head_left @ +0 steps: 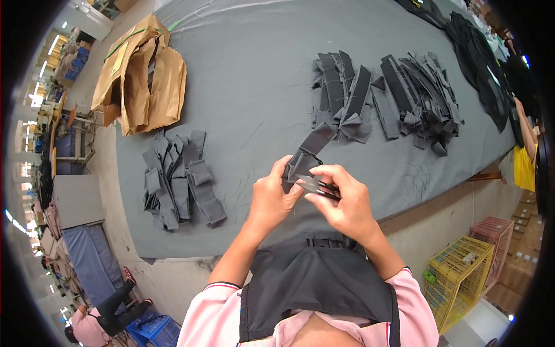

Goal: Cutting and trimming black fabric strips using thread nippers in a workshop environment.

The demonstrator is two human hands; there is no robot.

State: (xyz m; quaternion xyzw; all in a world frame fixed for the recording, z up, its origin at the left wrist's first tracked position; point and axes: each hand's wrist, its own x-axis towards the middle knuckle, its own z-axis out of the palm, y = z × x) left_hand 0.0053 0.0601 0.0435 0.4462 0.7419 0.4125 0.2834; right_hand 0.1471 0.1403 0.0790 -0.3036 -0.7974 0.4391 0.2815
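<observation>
My left hand (272, 195) pinches a dark grey fabric strip (315, 143), folded at its lower end, above the near edge of the table. In my right hand (345, 199) is a small pair of thread snips (315, 186), dark at the grip, with its blades against the strip. Loose threads hang by my fingers. Just beyond lies a heap of similar grey strips (341, 92), and a larger heap (419, 98) sits to its right. A further pile of folded strips (179, 179) rests on the left.
The table is covered with grey cloth (248, 87) strewn with thread ends. An open brown paper bag (141, 78) stands at the far left. Black garments (474, 69) lie along the right edge. Yellow wire crates (459, 277) stand on the floor at right; another person (95, 321) is at lower left.
</observation>
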